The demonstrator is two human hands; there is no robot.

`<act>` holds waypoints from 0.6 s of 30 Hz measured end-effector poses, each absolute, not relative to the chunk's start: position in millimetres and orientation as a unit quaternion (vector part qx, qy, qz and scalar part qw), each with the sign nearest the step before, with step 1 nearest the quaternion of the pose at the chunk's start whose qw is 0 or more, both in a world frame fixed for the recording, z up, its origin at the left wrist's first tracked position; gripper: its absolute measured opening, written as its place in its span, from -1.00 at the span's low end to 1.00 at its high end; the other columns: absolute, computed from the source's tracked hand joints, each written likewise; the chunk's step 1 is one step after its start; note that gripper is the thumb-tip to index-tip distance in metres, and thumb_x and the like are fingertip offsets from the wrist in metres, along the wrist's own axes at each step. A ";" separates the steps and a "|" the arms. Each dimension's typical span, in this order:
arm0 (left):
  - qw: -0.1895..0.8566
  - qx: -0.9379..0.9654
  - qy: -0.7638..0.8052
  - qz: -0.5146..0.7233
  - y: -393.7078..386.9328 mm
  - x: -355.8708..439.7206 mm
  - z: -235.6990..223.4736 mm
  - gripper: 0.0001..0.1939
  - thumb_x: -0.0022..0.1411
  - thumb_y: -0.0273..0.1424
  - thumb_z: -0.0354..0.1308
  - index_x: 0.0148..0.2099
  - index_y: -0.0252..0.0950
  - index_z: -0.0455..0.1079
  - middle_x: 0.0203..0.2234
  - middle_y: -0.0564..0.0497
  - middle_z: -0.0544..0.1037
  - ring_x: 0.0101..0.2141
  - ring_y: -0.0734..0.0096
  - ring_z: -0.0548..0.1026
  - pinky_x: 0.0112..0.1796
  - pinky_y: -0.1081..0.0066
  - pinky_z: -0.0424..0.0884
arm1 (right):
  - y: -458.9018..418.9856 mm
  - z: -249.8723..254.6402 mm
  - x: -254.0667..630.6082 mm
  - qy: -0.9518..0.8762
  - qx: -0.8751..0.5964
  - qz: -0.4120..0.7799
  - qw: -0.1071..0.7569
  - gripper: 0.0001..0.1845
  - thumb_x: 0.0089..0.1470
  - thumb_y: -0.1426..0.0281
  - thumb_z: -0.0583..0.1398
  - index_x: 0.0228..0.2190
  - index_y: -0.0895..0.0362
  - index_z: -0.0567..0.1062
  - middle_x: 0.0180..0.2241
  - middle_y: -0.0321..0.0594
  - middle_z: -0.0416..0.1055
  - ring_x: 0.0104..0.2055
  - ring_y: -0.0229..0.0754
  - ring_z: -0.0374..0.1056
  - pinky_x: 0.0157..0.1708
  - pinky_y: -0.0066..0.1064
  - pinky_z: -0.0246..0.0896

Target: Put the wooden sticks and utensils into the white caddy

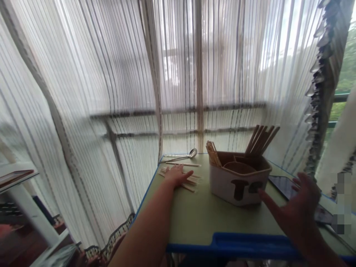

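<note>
My left hand lies with its fingers stretched out over a bunch of thin wooden sticks, which look like chopsticks in clear wrappers. One more wrapped stick is just beyond my fingertips. To the right stands a white box with brown compartments. Light wooden sticks lean in its left compartment, and brown chopsticks rise from its back right. My right hand is raised beside the box, thumb and fingers apart, with nothing in it. Its thumb overlaps the box's front in view; contact is unclear.
A slotted metal spoon lies at the table's back left edge. Behind my right hand rests a dark tablet or phone. The pale green table has a raised blue front edge. Sheer striped curtains hang behind it.
</note>
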State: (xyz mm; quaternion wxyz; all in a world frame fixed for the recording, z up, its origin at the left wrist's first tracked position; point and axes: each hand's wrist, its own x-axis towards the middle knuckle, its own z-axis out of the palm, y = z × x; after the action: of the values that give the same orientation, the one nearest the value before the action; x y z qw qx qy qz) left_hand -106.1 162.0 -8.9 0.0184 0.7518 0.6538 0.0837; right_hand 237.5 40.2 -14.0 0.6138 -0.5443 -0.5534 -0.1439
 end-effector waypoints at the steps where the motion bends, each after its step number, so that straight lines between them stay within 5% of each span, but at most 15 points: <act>1: 0.010 0.749 0.656 0.089 160.2 -105.6 -8.7 -0.07 0.07 0.28 -0.40 0.30 -0.20 0.02 0.24 -0.14 0.13 0.23 -0.01 0.05 0.16 -0.05 -0.09 | 41.2 -11.5 234.7 -0.545 -0.553 -0.140 0.614 0.08 -0.17 0.00 0.24 0.25 0.07 -0.11 0.25 0.06 -0.15 0.22 0.28 -0.05 0.13 0.10 0.01; 4: -0.018 0.732 0.671 0.115 155.0 -103.5 -10.3 -0.04 0.06 0.29 -0.40 0.29 -0.23 0.06 0.22 -0.19 0.17 0.21 -0.04 0.10 0.14 0.02 -0.01 | 44.9 -15.6 231.2 -0.548 -0.583 0.006 0.600 0.19 -0.23 -0.06 0.24 0.26 0.08 -0.21 0.25 0.07 -0.12 0.23 0.29 -0.05 0.14 0.11 -0.03; 9: -0.020 0.736 0.668 0.107 158.2 -99.1 -14.6 -0.03 0.00 0.33 -0.34 0.32 -0.11 -0.05 0.32 -0.06 -0.15 0.28 -0.12 -0.19 0.17 -0.01 -0.10 | 62.0 -30.9 234.3 -0.494 -0.566 0.322 0.576 0.31 -0.31 -0.01 0.31 0.24 0.01 -0.37 0.08 0.03 0.25 -0.03 0.09 0.36 -0.11 -0.18 0.34; 12: -0.018 0.756 0.646 0.099 166.5 -96.3 -13.9 -0.02 0.00 0.32 -0.33 0.33 -0.13 -0.07 0.33 -0.03 -0.19 0.28 -0.06 -0.22 0.19 0.05 -0.14 | 71.8 -34.6 237.2 -0.487 -0.579 0.325 0.567 0.33 -0.38 0.01 0.35 0.24 0.04 -0.28 0.09 0.05 0.23 -0.04 0.09 0.36 -0.14 -0.17 0.35; 18: -0.013 0.774 0.624 0.110 175.6 -93.4 -12.4 -0.07 0.09 0.26 -0.36 0.27 -0.28 0.10 0.23 -0.18 0.15 0.22 0.05 0.07 0.18 0.13 -0.04 | 73.1 -39.4 241.5 -0.541 -0.557 0.279 0.566 0.16 -0.25 0.08 0.32 0.24 0.10 -0.15 0.05 0.04 0.29 0.03 0.08 0.30 -0.05 -0.10 0.27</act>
State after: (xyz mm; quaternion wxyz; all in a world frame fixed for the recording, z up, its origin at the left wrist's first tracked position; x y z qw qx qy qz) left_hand -93.4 175.6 -12.4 -0.0131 0.7737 0.6238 0.1099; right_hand 241.5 73.1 -39.4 0.5656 -0.5566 -0.5411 0.2786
